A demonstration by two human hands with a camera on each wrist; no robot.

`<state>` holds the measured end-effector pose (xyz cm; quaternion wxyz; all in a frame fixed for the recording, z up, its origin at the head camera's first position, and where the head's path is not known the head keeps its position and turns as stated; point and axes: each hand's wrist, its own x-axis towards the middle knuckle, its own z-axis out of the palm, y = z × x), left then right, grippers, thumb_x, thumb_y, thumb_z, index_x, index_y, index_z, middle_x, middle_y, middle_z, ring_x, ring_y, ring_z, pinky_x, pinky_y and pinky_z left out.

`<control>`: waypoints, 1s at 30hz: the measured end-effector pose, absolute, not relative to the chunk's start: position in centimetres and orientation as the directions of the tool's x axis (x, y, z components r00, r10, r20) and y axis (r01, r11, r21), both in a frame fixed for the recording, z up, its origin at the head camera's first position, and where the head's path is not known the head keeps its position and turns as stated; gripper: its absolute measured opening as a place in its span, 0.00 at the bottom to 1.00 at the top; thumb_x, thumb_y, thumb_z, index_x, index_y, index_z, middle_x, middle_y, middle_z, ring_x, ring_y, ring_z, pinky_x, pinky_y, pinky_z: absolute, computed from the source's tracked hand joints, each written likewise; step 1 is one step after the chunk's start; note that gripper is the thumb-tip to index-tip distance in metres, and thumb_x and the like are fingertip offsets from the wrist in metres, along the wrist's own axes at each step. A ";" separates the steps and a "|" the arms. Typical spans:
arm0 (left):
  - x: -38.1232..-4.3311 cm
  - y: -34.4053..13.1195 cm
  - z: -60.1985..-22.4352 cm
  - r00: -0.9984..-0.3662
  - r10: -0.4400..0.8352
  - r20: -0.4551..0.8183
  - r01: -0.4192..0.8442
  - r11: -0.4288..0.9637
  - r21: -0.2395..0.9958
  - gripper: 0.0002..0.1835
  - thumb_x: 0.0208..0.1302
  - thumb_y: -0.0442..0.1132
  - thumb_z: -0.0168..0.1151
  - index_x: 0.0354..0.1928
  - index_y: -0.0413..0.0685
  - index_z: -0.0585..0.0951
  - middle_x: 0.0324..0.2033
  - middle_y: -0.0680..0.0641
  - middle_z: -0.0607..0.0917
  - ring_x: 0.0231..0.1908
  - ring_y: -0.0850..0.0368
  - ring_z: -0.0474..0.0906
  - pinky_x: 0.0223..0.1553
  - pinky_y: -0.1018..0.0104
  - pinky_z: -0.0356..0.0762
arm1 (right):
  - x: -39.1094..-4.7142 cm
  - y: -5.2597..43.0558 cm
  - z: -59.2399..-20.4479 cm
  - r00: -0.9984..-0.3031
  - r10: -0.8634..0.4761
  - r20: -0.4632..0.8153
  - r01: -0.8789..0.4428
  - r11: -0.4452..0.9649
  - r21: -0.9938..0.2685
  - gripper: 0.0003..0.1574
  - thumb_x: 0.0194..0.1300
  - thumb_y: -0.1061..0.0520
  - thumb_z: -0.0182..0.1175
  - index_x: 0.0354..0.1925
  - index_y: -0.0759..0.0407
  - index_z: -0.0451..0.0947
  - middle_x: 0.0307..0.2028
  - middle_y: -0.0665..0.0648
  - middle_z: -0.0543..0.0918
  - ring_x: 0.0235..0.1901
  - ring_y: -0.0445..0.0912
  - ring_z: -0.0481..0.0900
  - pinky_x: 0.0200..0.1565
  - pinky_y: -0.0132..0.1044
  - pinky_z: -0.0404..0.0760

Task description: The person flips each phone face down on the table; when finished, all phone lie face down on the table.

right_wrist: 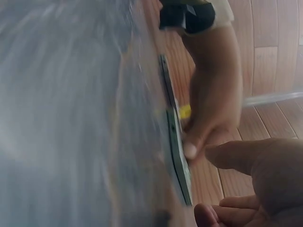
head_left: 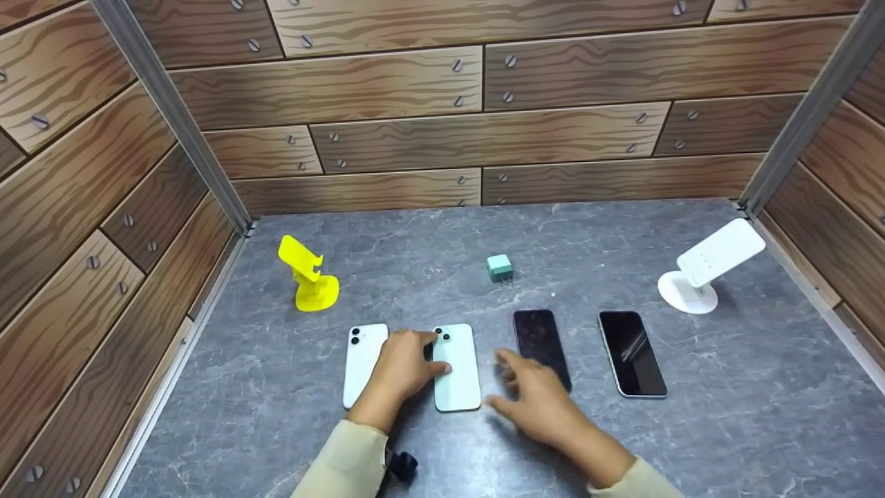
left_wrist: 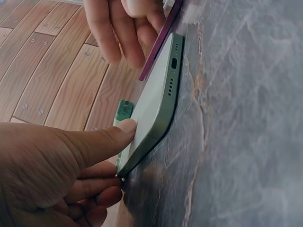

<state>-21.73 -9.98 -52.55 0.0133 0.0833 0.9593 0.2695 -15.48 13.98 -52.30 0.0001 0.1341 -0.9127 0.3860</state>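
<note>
On the grey tabletop [head_left: 401,259], your left hand [head_left: 403,365] pinches the pale green phone [head_left: 459,384] by one edge; best steady the opposite edge with your empty, loose-fingered right hand [head_left: 536,400].

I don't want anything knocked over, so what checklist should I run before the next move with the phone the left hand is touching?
1. Left hand on mint phone: ok, thumb on its back.
2. Right hand gripping it: not ok, holding nothing.
3. Mint phone's camera side up: ok.
4. Its screen undamaged: cannot tell, the screen faces away.
5. Yellow stand standing on its base: ok.
6. White stand standing on its base: ok.
</note>
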 end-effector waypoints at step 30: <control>-21.9 -10.1 -52.3 -0.985 0.174 -0.019 0.141 0.851 0.505 0.31 0.61 0.48 0.84 0.63 0.42 0.88 0.60 0.38 0.90 0.65 0.38 0.84 0.69 0.43 0.79 | -15.9 22.3 -52.4 -0.991 -0.132 0.017 -0.109 0.735 -0.669 0.48 0.71 0.48 0.74 0.76 0.74 0.69 0.56 0.73 0.88 0.53 0.61 0.91 0.58 0.58 0.88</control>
